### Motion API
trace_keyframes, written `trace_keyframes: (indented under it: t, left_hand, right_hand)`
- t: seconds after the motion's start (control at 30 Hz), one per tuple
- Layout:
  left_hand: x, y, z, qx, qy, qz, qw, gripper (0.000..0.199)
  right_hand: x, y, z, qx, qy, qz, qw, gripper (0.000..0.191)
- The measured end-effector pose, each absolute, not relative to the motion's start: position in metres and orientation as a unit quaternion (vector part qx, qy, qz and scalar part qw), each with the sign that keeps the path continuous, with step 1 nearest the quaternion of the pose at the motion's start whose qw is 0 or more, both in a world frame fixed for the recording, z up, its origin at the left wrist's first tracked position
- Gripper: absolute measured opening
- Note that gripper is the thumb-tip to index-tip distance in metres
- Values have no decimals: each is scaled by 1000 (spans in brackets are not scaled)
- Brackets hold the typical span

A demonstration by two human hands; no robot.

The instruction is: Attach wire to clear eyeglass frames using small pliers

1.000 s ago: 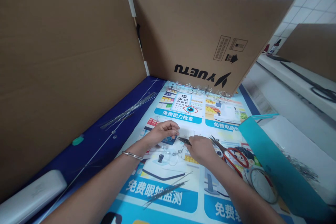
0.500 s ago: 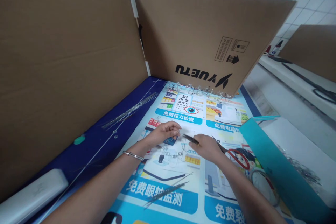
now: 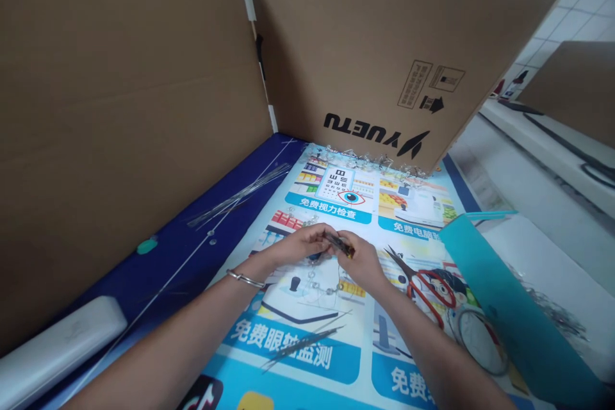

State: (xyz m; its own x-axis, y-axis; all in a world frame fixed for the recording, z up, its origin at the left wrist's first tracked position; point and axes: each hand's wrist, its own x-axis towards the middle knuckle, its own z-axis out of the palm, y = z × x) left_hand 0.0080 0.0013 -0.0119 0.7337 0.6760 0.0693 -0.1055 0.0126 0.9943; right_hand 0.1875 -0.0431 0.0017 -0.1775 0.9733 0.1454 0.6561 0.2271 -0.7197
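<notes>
The right hand (image 3: 361, 264) pinches dark metal tweezers (image 3: 340, 245), its fingers (image 3: 350, 250) clamped together on the narrow shanks, while the left hand (image 3: 305, 243), a metal bangle (image 3: 245, 279) at its wrist, curls close beside the tips, over a glossy printed poster (image 3: 307, 368). A wire strung with clear beads (image 3: 321, 288) lies just below the hands. To the right, red-handled scissors (image 3: 430, 288) and a thin wire coil (image 3: 480, 341) sit beside a teal plastic folder (image 3: 500, 307) — corrugated cardboard panels (image 3: 144, 109) rise behind.

Tweezers (image 3: 339, 244): tips hidden between left hand (image 3: 302, 245) and right hand (image 3: 361, 264); anything gripped too small to tell. Clear pieces (image 3: 372, 159): shapes too small to tell. Poster (image 3: 288, 359): cut off by lower edge.
</notes>
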Motion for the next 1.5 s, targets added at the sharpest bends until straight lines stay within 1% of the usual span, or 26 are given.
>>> trace_keyframes:
  t: [0.13, 0.33, 0.43, 0.6, 0.83, 1.1, 1.33, 1.5]
  left_hand:
    - [7, 1, -12, 628, 223, 285, 689, 28]
    - [6, -1, -12, 619, 230, 286, 694, 27]
    - [6, -1, -12, 615, 223, 287, 700, 27]
    - [6, -1, -13, 616, 220, 282, 701, 26]
    - [7, -3, -6, 623, 244, 281, 688, 27]
    - [13, -3, -13, 616, 264, 301, 678, 25]
    - [13, -2, -15, 647, 333, 313, 611, 16]
    - [12, 0, -18, 655, 357, 309, 590, 16]
  right_hand:
    - [189, -44, 0, -572, -719, 257, 298, 33]
    - [192, -45, -5, -570, -729, 249, 285, 43]
    - [192, -44, -6, -573, -726, 250, 287, 45]
    - [190, -45, -5, -561, -714, 279, 312, 38]
    - [192, -48, -4, -572, -629, 325, 415, 29]
    - [199, -46, -7, -573, -554, 369, 478, 21]
    - [198, -46, -10, -575, -544, 366, 490, 17]
    - [197, -49, -4, -560, -569, 384, 464, 17]
